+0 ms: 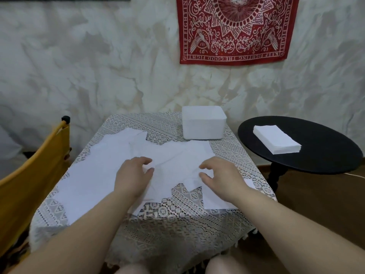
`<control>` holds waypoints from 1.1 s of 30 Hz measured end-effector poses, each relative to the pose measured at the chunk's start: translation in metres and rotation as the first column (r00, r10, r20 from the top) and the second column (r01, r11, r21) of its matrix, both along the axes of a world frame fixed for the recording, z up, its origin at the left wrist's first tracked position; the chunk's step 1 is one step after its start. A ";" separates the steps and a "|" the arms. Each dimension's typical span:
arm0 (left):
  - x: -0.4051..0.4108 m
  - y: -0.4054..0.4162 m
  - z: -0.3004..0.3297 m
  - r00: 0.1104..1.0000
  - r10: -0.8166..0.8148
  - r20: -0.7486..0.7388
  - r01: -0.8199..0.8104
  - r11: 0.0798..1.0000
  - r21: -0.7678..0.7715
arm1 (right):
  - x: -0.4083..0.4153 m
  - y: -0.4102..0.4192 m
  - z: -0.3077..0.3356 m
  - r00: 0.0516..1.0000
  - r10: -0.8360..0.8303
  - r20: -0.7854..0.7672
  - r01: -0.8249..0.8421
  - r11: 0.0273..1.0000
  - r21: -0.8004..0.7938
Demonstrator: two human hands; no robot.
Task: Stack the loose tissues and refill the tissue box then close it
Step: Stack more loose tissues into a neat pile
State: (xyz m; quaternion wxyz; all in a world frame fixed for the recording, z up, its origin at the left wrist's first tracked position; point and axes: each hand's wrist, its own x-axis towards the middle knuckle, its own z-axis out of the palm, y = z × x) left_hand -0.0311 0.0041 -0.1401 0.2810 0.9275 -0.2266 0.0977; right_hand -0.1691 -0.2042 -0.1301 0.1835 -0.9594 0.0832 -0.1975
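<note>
1. The loose tissues point(110, 165) lie spread in an overlapping white layer across the middle of the frame, on a lace tablecloth point(177, 224) that covers a small table.
2. The left hand point(133, 177) sits palm down on the tissues at centre frame, fingers bent, thumb and forefinger near a raised fold; whether it actually pinches the paper cannot be told.
3. The right hand point(221, 177) is just right of it, fingers curled over the tissue edge, thumb and forefinger apart; a firm hold cannot be told here either.
4. The tissue box point(203, 126), white and without a lid on it, stands at the table's far edge, above the hands, near the tissues.
5. At right, a black round side table point(325, 161) carries a neat stack of tissues point(276, 140).
6. A yellow chair point(29, 184) stands at lower left; a red patterned cloth point(237, 30) hangs on the wall at upper right.
</note>
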 end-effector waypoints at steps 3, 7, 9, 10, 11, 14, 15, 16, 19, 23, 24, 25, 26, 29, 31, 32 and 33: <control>0.013 -0.003 -0.004 0.999 0.022 -0.035 -0.023 0.999 -0.025 | 0.022 0.005 0.001 1.000 0.011 -0.012 -0.011 0.999 0.031; 0.013 -0.005 -0.019 1.000 0.015 0.005 -0.015 0.999 -0.038 | 0.050 0.006 0.003 1.000 0.003 -0.030 -0.002 0.999 0.046; 0.013 -0.004 -0.021 0.999 0.017 0.033 -0.014 0.998 -0.065 | 0.062 0.008 0.001 0.997 0.061 -0.053 -0.058 0.997 0.053; 0.013 -0.003 -0.022 0.999 0.012 0.044 -0.008 0.997 -0.076 | 0.066 0.011 -0.002 0.990 0.114 -0.089 -0.110 0.993 0.041; 0.014 -0.003 -0.022 0.998 0.002 0.056 0.002 0.997 -0.080 | 0.069 0.014 -0.005 0.976 0.168 -0.140 -0.169 0.986 0.008; 0.018 -0.002 -0.024 0.998 -0.025 0.064 0.031 0.996 -0.089 | 0.071 0.022 -0.015 0.936 0.251 -0.246 -0.275 0.959 -0.069; 0.020 -0.002 -0.025 0.998 -0.024 0.058 0.029 0.995 -0.098 | 0.071 0.022 -0.017 0.939 0.253 -0.234 -0.276 0.958 -0.070; 0.021 -0.002 -0.026 0.999 -0.018 0.051 0.023 0.994 -0.102 | 0.071 0.022 -0.019 0.943 0.256 -0.214 -0.276 0.959 -0.068; 0.021 -0.002 -0.027 0.999 -0.005 0.042 0.009 0.996 -0.094 | 0.071 0.021 -0.021 0.948 0.269 -0.169 -0.282 0.958 -0.058; 0.019 -0.002 -0.027 1.000 0.006 0.030 -0.003 0.994 -0.109 | 0.075 0.021 -0.019 0.947 0.270 -0.177 -0.282 0.959 -0.045; 0.019 -0.002 -0.027 1.000 0.008 0.026 -0.005 0.994 -0.114 | 0.075 0.021 -0.017 0.942 0.274 -0.192 -0.284 0.958 -0.028; 0.018 -0.002 -0.027 1.000 0.011 0.024 -0.008 0.992 -0.123 | 0.075 0.022 -0.016 0.939 0.281 -0.200 -0.288 0.958 -0.006; 0.019 -0.002 -0.027 1.000 0.015 0.021 -0.012 0.991 -0.133 | 0.076 0.022 -0.015 0.939 0.285 -0.190 -0.289 0.957 0.009; 0.019 -0.002 -0.027 1.000 0.025 0.011 -0.023 0.989 -0.147 | 0.089 0.026 -0.007 0.971 0.233 -0.058 -0.232 0.973 0.022; 0.018 -0.002 -0.026 0.999 0.040 -0.015 -0.042 0.984 -0.174 | 0.104 0.034 0.001 0.980 0.199 -0.015 -0.199 0.979 0.033; 0.018 -0.001 -0.025 0.998 0.051 -0.024 -0.055 0.979 -0.195 | 0.113 0.039 0.005 0.978 0.206 -0.032 -0.205 0.978 0.019; 0.017 0.000 -0.025 0.998 0.062 -0.024 -0.065 0.975 -0.214 | 0.120 0.045 0.005 0.972 0.223 -0.069 -0.225 0.974 -0.012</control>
